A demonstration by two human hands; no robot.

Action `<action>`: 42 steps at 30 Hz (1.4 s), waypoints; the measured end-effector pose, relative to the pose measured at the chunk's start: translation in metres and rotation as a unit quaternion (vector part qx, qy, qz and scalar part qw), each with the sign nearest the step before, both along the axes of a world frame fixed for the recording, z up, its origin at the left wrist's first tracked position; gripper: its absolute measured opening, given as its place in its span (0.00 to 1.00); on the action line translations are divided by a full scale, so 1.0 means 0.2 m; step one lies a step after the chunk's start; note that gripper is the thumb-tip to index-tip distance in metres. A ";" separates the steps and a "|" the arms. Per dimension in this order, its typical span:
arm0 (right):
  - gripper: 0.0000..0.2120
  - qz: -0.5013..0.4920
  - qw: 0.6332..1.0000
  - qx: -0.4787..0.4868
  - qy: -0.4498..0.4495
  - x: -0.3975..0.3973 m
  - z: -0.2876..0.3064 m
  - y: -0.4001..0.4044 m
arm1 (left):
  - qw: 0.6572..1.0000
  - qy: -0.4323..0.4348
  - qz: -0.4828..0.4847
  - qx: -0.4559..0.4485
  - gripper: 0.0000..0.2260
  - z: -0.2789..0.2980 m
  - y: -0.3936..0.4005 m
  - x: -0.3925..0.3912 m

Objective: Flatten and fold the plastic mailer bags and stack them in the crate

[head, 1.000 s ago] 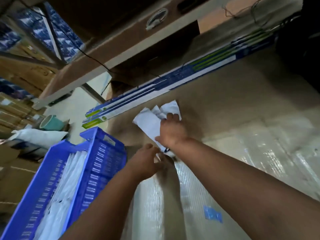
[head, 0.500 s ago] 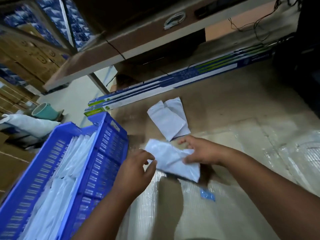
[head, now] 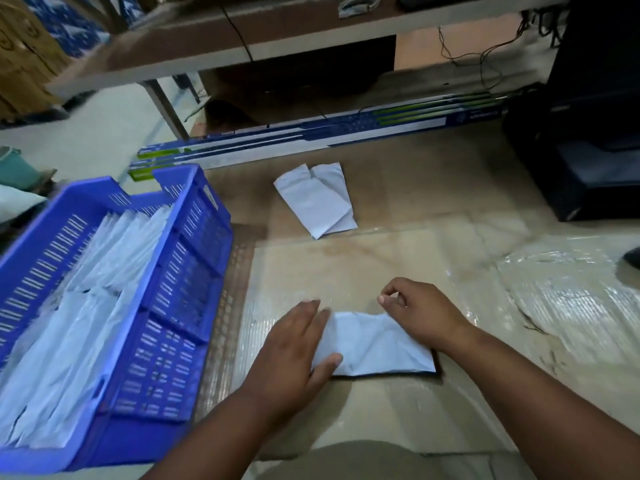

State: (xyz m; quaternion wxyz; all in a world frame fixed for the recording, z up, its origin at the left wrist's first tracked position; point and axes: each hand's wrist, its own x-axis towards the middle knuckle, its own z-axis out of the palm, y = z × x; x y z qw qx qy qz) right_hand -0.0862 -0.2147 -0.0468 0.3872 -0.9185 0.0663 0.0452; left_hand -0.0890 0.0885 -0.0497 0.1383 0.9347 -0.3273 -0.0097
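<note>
A pale mailer bag [head: 375, 344] lies crumpled on the floor sheet in front of me, a black edge showing along its near side. My left hand [head: 294, 348] presses flat on its left end, fingers straight. My right hand [head: 417, 313] rests its heel on the bag's right end, fingers curled, and nothing shows between them. Two more loose bags [head: 317, 202] lie overlapped farther back. The blue slatted crate [head: 180, 289] stands at my left, with several pale bags [head: 86, 306] stacked inside.
Long blue, white and green boxes [head: 311, 140] lie along the back under a table [head: 242, 39]. A dark unit [head: 588, 133] stands at the right. Bubble wrap [head: 571, 306] covers the floor on the right. A teal bucket [head: 14, 168] sits far left.
Both hands drew one bag away from the far pile toward me and laid it down. The left hand now presses it flat; the right hand no longer grips it.
</note>
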 end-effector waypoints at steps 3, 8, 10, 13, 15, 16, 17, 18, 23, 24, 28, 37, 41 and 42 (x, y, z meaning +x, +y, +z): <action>0.05 -0.012 0.998 -0.052 -0.013 -0.05 -0.02 -0.04 | 0.996 0.002 -0.047 0.082 0.36 -0.10 0.02 -0.02; 0.14 -0.039 0.983 -0.139 -0.115 -0.15 0.04 -0.12 | 0.995 -0.002 -0.027 0.092 0.37 -0.07 0.05 -0.03; 0.15 -0.037 0.962 -0.184 -0.197 -0.17 0.11 -0.09 | 0.997 -0.036 -0.028 0.057 0.36 -0.03 0.01 -0.02; 0.22 0.004 0.950 -0.219 -0.223 -0.17 0.12 0.04 | 0.996 -0.074 -0.056 0.019 0.32 -0.02 -0.10 0.00; 0.29 0.067 0.957 -0.235 -0.155 -0.20 0.01 0.14 | 0.997 -0.056 -0.050 0.015 0.32 -0.08 -0.17 0.00; 0.32 0.095 0.958 -0.246 -0.111 -0.23 -0.06 0.17 | 0.998 -0.050 -0.042 0.022 0.33 -0.11 -0.19 -0.01; 0.34 0.107 0.956 -0.260 -0.084 -0.26 -0.13 0.19 | 0.998 -0.051 -0.036 0.030 0.34 -0.14 -0.20 -0.02; 0.34 0.108 0.953 -0.273 -0.077 -0.29 -0.18 0.20 | 0.997 -0.059 -0.033 0.038 0.34 -0.17 -0.20 -0.04; 0.34 0.100 0.941 -0.309 -0.093 -0.33 -0.23 0.19 | 0.994 -0.088 -0.031 0.063 0.35 -0.18 -0.20 -0.07; 0.35 0.102 0.940 -0.310 -0.095 -0.33 -0.22 0.19 | 0.993 -0.085 -0.029 0.071 0.35 -0.18 -0.21 -0.07; 0.34 0.114 0.930 -0.325 -0.126 -0.35 -0.16 0.20 | 0.994 -0.073 -0.021 0.078 0.35 -0.17 -0.21 -0.07; 0.36 0.088 0.943 -0.309 -0.088 -0.34 -0.19 0.11 | 0.992 -0.102 -0.065 0.046 0.32 -0.03 -0.26 -0.06; 0.35 0.130 0.933 -0.326 -0.078 -0.37 -0.23 0.08 | 0.988 -0.101 -0.091 0.071 0.30 -0.03 -0.44 -0.05; 0.34 0.130 0.934 -0.325 -0.078 -0.36 -0.23 0.08 | 0.987 -0.096 -0.092 0.085 0.30 -0.04 -0.48 -0.05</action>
